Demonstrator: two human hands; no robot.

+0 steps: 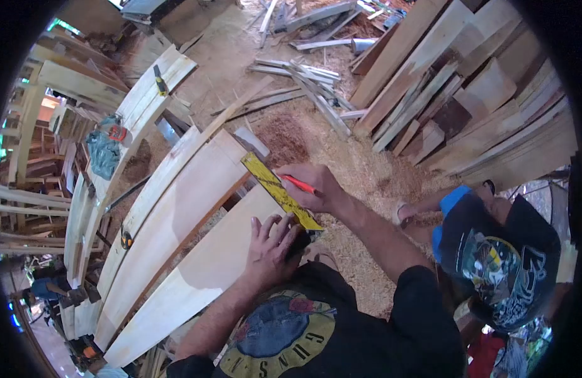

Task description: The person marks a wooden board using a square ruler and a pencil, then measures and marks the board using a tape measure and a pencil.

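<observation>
My right hand grips a red pencil close to the yellow blade of a carpenter's square. The blade is scuffed and lies across the end of a pale wooden board. My left hand rests on that board with its fingers bent over the lower end of the square, holding it down. A dark part shows under those fingers. The pencil tip is hidden behind the hand and blade.
Long planks lie alongside on the left; a tape measure sits on one. A farther plank bears a plastic bag and a yellow-black tool. Scrap wood litters the sawdust floor. Another person is at right, beside stacked boards.
</observation>
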